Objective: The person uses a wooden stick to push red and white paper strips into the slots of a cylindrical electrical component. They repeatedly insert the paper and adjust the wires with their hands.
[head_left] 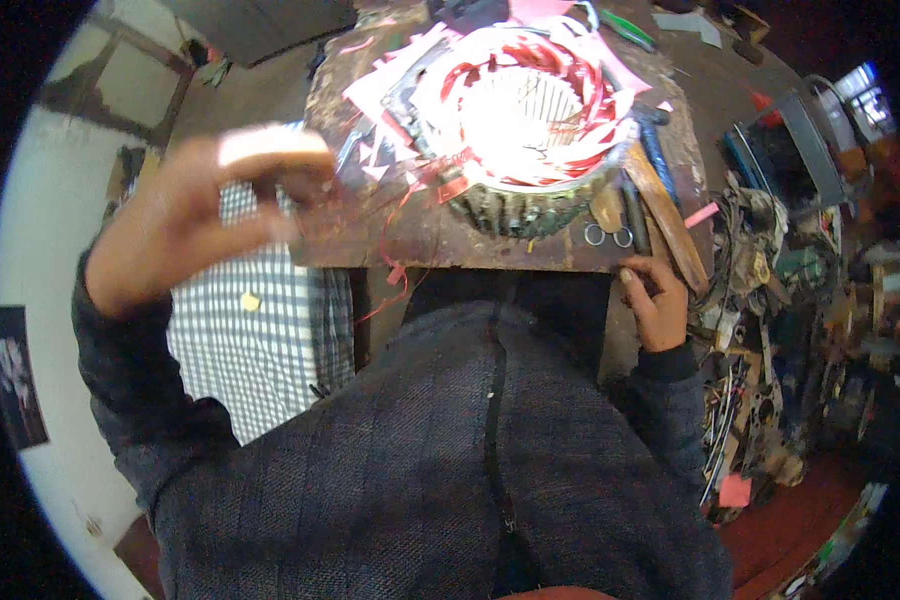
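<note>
Red-bound metal ring (pixel 540 170) sits on scarred wood (pixel 355 240), blurred left hand (pixel 195 215) spread, right hand (pixel 660 307) loosely curled, thumb apart.

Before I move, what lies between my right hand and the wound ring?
Head view: scissors lie between the right hand and wound ring, a dark handle just right of them.

left hand (pixel 185 215) blurred, over checked cloth (pixel 240 350) | right hand (pixel 660 305) by table (pixel 425 240) edge | coil-wound ring (pixel 530 180) on table

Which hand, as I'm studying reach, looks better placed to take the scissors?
Probably the right hand: it is at the table's edge, close to the scissors. The left hand, blurred, is far to their left.
</note>
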A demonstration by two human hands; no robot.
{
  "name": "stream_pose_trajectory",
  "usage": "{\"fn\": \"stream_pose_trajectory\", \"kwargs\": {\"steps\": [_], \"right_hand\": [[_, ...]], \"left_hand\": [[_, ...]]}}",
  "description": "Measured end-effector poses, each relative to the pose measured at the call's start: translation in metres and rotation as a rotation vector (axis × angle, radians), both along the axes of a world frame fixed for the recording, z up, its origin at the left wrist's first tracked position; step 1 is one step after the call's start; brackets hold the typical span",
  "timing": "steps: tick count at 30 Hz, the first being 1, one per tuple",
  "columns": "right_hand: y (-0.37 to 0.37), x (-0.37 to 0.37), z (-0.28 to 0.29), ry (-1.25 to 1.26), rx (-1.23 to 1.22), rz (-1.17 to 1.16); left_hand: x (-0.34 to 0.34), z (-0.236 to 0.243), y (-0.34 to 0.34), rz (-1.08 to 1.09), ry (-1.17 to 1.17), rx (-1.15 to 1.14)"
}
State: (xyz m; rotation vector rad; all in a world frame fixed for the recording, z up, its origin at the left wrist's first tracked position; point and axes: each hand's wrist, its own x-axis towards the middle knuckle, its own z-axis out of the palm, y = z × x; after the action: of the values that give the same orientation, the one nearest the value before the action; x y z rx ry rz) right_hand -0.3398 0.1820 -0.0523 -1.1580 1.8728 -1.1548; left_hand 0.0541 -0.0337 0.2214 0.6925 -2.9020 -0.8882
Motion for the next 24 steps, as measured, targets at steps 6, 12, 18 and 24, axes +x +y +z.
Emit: {"fn": "stream_pose_trajectory", "kwargs": {"steps": [6,12,18,24], "right_hand": [[-0.008,0.022,-0.026,0.138,0.004,0.158],[0.004,0.038,-0.067,0.287,0.020,0.393],[0.024,0.024,-0.141,0.314,0.185,0.526],[0.015,0.018,-0.159,0.448,0.290,0.579]], "left_hand": [[0.102,-0.038,-0.112,0.628,0.499,0.104],[0.207,-0.159,-0.150,0.941,0.370,0.142],[0.395,-0.308,-0.090,1.319,0.139,-0.143],[0.498,-0.444,0.021,1.850,-0.061,0.334]]}}
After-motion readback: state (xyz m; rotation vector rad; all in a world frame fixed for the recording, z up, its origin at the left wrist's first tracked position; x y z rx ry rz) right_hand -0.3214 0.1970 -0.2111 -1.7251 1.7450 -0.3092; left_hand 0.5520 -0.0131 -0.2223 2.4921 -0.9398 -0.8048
